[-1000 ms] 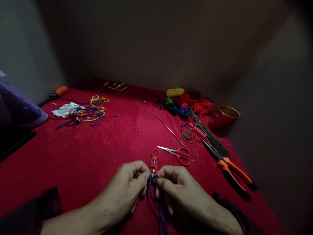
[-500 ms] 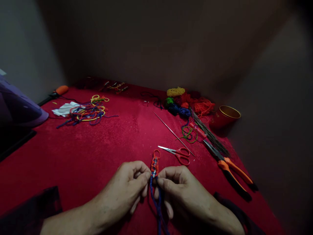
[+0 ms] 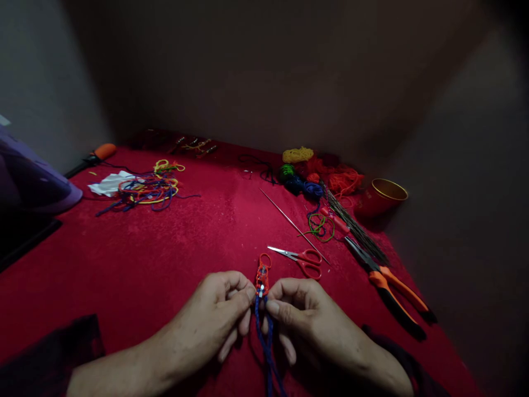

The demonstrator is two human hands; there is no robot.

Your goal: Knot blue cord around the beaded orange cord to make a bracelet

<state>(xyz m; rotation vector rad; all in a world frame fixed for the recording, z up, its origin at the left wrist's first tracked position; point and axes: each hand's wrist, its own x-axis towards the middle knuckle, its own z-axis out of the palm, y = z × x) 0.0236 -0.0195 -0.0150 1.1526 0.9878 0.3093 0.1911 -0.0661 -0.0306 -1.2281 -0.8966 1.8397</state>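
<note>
1. A dark, plain wall (image 3: 264, 71) is rising behind a table that a red cloth (image 3: 185, 248) is covering.
2. A red knotted strip (image 3: 263, 274) is sitting upright in view at the near middle, between the two hands, its loop pointing away from the person; pale, shiny bits are showing along its centre.
3. The left hand (image 3: 227, 311) is pinching narrowly at the strip's left edge, thumb against forefinger.
4. The right hand (image 3: 303, 311) is pinching likewise at the right edge; whether fine cord ends are lying between the fingertips is too small to tell.
5. Blue cords (image 3: 268, 347) are trailing from the strip towards the person.
6. Red-handled scissors (image 3: 309, 263) are lying just beyond the right hand, blades slightly parted, near a thin rod (image 3: 289, 220).
7. Orange-and-black pliers (image 3: 382, 281) are resting farther right.
8. Tangled cords (image 3: 149, 192) are lying at far left, beside white paper (image 3: 109, 184).
</note>
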